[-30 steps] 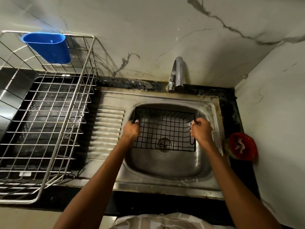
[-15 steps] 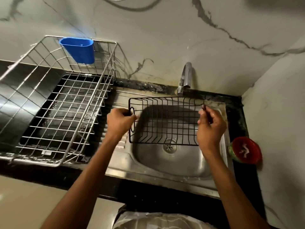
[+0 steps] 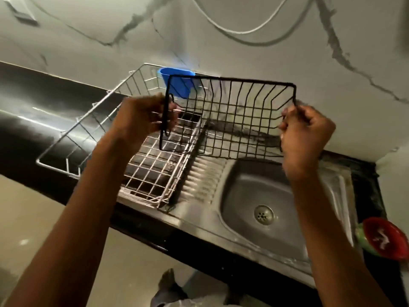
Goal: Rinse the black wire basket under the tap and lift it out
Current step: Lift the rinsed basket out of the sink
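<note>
Head view: basket (image 3: 230, 116) is held in the air above the sink (image 3: 261, 196) and drainboard, long axis left-right, open top tilted toward the camera. Left hand (image 3: 141, 120) grips its left end; right hand (image 3: 305, 131) grips its right end.

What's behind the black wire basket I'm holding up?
Through the black wire basket show the blue cup on the steel dish rack, part of that rack, and marbled wall. The tap cannot be made out there.
</note>
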